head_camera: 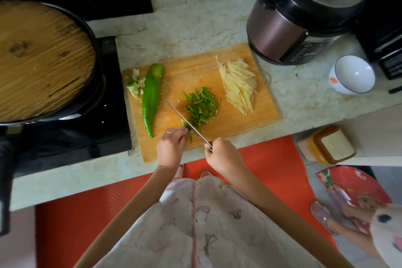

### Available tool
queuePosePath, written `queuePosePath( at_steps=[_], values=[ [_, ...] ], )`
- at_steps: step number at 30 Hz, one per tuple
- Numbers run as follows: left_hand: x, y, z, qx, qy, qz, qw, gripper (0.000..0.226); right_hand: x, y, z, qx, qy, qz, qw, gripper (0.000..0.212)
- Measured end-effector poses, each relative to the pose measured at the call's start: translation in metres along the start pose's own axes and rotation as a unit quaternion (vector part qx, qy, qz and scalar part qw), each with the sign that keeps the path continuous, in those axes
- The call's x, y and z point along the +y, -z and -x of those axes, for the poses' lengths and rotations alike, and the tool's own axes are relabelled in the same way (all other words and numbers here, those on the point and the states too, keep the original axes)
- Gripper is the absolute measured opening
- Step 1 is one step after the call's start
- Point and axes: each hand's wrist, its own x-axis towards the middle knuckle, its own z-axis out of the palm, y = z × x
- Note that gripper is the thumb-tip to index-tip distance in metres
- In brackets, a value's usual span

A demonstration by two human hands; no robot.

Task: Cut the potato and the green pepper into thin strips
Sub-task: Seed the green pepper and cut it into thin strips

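Hands at near edge of cutting board

I see left hand pinching a green pepper piece, right hand gripping the knife across it. Pepper strips lie just beyond; potato strips toward the right edge, whole pepper along the left.

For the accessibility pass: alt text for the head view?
On a wooden cutting board, the right hand holds a knife slicing a green pepper piece steadied by the left hand. A pile of pepper strips, potato strips and a whole green pepper lie on the board.
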Motion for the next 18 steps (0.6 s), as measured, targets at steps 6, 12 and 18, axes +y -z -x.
queuePosePath(
  at_steps=[6,12,18],
  values=[
    [0.0,0.003,-0.002,-0.008,-0.019,-0.029,0.999,0.014,-0.019,-0.01,-0.01,-0.001,-0.024,-0.012,1.0,0.027],
    [-0.005,0.01,0.005,-0.068,-0.053,-0.064,0.994,0.026,-0.009,-0.001,-0.004,0.02,-0.004,-0.056,0.998,0.039],
    [-0.005,0.011,0.004,-0.032,-0.066,-0.039,0.997,0.019,0.0,-0.005,0.013,0.029,0.01,0.003,1.0,0.026]
  ],
)
